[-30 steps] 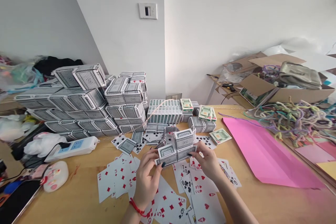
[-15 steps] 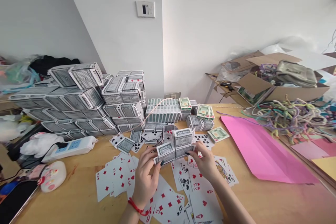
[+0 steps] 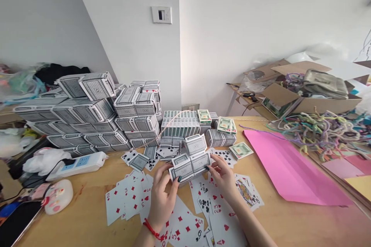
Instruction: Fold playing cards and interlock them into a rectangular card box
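Note:
Both my hands hold a small structure of folded playing cards [image 3: 189,160], built from grey patterned card boxes joined together. My left hand [image 3: 161,197], with a red cord at the wrist, grips its left end with fingers closed. Fingers of my right hand [image 3: 224,175] pinch its right end. The structure is tilted, backs facing me, just above the wooden table [image 3: 87,220]. Under my hands lie loose face-up playing cards [image 3: 130,197], mostly red suits.
A large pile of similar card blocks [image 3: 95,112] stands at the back left, with card packs [image 3: 181,125] beside it. A power strip [image 3: 78,162] lies left. Pink paper [image 3: 286,168], tangled yarn [image 3: 321,129] and a cardboard box [image 3: 310,92] fill the right.
I have tipped the card structure so its top block leans left and its patterned faces turn toward me. My hands shifted slightly with it.

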A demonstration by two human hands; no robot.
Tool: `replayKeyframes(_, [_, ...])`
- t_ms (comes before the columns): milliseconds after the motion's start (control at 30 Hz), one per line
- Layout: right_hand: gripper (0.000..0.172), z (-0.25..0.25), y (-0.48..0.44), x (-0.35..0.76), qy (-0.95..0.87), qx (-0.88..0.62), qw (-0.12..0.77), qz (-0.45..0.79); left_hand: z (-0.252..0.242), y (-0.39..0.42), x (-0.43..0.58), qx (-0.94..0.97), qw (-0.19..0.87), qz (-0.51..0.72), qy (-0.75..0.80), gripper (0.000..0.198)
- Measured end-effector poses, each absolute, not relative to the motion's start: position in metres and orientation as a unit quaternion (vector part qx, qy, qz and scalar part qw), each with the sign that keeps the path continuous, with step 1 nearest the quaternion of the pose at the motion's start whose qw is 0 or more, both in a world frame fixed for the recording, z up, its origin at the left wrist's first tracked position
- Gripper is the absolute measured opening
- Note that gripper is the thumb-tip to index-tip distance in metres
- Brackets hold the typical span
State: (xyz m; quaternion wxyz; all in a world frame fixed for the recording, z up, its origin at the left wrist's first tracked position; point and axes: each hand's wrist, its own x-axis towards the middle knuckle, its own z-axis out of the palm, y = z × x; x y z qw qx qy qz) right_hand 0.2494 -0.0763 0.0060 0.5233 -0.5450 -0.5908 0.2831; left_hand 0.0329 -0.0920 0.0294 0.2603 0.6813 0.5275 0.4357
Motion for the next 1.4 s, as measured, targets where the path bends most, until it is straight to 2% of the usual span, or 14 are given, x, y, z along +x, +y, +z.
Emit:
replayKeyframes(67, [0.042,0.003,-0.077,0.248,-0.583,-0.554,0.519,0.289,0.031,-0.092,0.033,0.661,0.269,0.443,0.543,0.026])
replayKeyframes(167, [0.046,0.000,-0.081,0.242,-0.584,-0.574,0.501,0.281,0.031,-0.092,0.034,0.633,0.324,0.432,0.555,0.058])
replayKeyframes(233, [0.045,-0.001,-0.083,0.237,-0.581,-0.592,0.494,0.260,0.030,-0.092,0.035,0.627,0.377,0.408,0.547,0.066])
replayKeyframes(333, [0.039,0.000,-0.087,0.231,-0.565,-0.613,0.500,0.237,0.027,-0.091,0.037,0.633,0.389,0.385,0.547,0.063])
replayKeyframes(500, [0.031,0.000,-0.089,0.226,-0.528,-0.590,0.549,0.268,0.021,-0.094,0.041,0.679,0.293,0.377,0.558,0.062])
replayKeyframes(600, [0.036,-0.002,-0.088,0.224,-0.545,-0.552,0.545,0.320,0.022,-0.100,0.047,0.718,0.244,0.356,0.546,0.067])
replayKeyframes(733, [0.055,-0.005,-0.089,0.224,-0.591,-0.505,0.523,0.351,0.025,-0.108,0.055,0.771,0.209,0.324,0.507,0.072])
replayKeyframes(900, [0.103,0.003,-0.099,0.226,-0.662,-0.453,0.474,0.364,0.017,-0.114,0.060,0.768,0.192,0.337,0.510,0.067])
replayKeyframes(967, [0.109,0.008,-0.102,0.226,-0.681,-0.460,0.444,0.358,0.012,-0.114,0.060,0.756,0.204,0.335,0.524,0.070])
replayKeyframes(1067, [0.106,0.013,-0.102,0.227,-0.694,-0.489,0.411,0.333,0.013,-0.112,0.057,0.739,0.249,0.338,0.527,0.070])
replayKeyframes(1267, [0.099,0.011,-0.098,0.232,-0.703,-0.510,0.404,0.287,0.037,-0.104,0.045,0.719,0.364,0.365,0.467,0.062])
replayKeyframes(1400, [0.094,0.007,-0.096,0.236,-0.706,-0.506,0.407,0.282,0.039,-0.101,0.039,0.682,0.389,0.403,0.471,0.046])
